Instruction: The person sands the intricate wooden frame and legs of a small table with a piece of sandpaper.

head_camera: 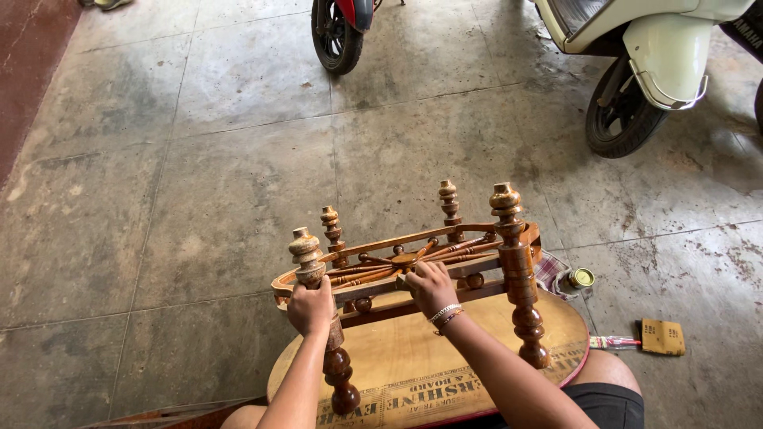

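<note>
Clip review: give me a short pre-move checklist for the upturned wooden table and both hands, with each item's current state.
1. Left hand grips the near-left leg: ok.
2. Right hand rests on the rail by the spoked shelf: ok.
3. Table lies top down across the lap: ok.
4. All four legs point up: ok.
5. Tin and small packet lie on the floor, apart from the table: ok.
6. Anything held in the right hand: cannot tell.
</note>
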